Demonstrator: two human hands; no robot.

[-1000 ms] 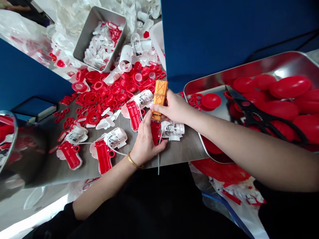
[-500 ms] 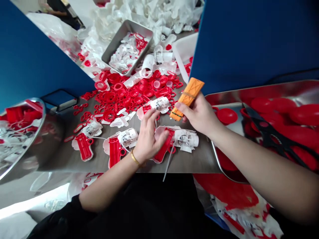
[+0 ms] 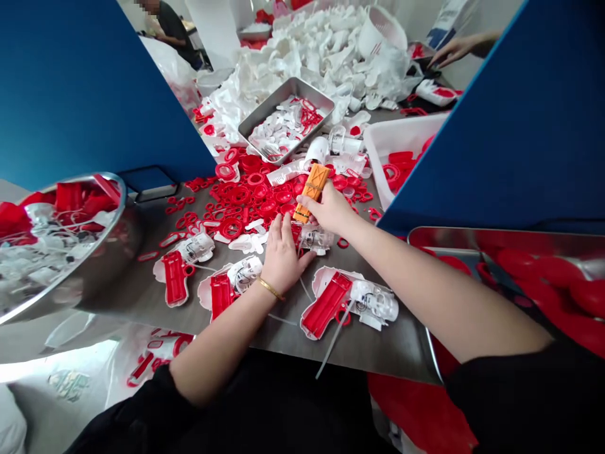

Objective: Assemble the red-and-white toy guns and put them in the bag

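Note:
My right hand [image 3: 331, 208] grips an orange plastic block with X-shaped ribs [image 3: 312, 189] and a dark band near its lower end. It is above a white-and-red toy gun half [image 3: 317, 239], which is partly hidden by my hands. Beside that half is my left hand [image 3: 282, 252], its fingers outstretched and nothing in its grasp; whether it touches the half I cannot tell. Closer to me lie more open toy gun halves: one at the right [image 3: 326, 306] with a pale tube hanging over the edge, one partly behind my left wrist [image 3: 222, 293], and one at the left [image 3: 176, 277].
Loose red parts [image 3: 255, 189] cover the table behind my hands. A metal tray [image 3: 246, 129] of small parts sits farther back. At left stands a metal bowl [image 3: 123, 195], at right a metal tray [image 3: 411, 234] of red pieces. Blue panels [image 3: 472, 170] flank both sides. Another person's hand [image 3: 456, 49] shows back right.
My right hand has moved the orange block leftward, close to my left hand. My left hand no longer overlaps the right-hand gun half. The head view has shifted.

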